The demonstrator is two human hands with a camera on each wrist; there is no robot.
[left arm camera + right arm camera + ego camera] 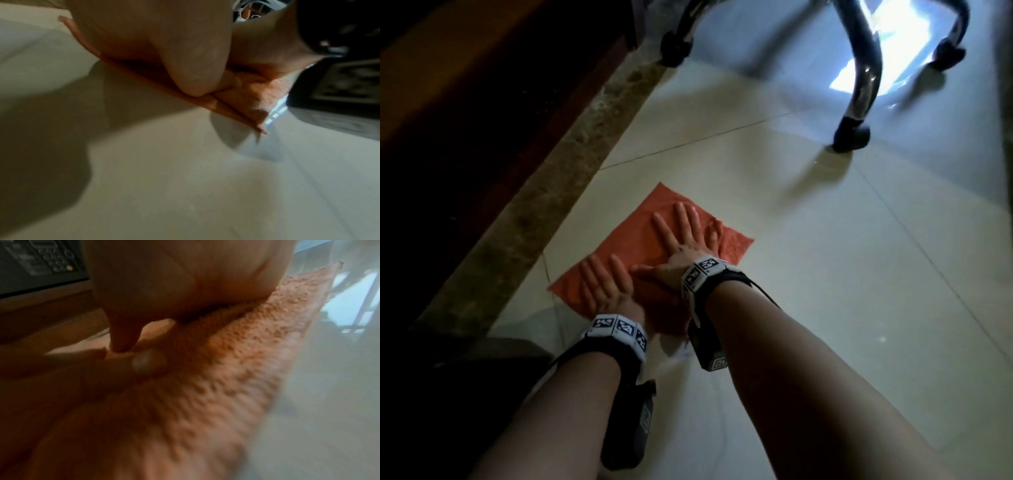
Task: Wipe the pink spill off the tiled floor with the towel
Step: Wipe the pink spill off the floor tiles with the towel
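An orange towel (643, 236) lies spread flat on the pale tiled floor (808, 257). My left hand (604, 281) lies flat on the towel's near left part, fingers straight. Further along, my right hand (683, 233) presses on the middle of the towel with its fingers spread. In the left wrist view the palm (160, 40) bears down on the towel's edge (242, 100). The right wrist view shows the terry towel (236, 369) under the right palm (185, 272). No pink spill shows; the towel covers that patch of floor.
A marbled brown skirting strip (551, 164) and dark wooden furniture (448, 102) run along the left. A chair's chrome legs (859, 68) with black casters (851, 135) stand at the back right. Bare tiles stretch to the right of the towel.
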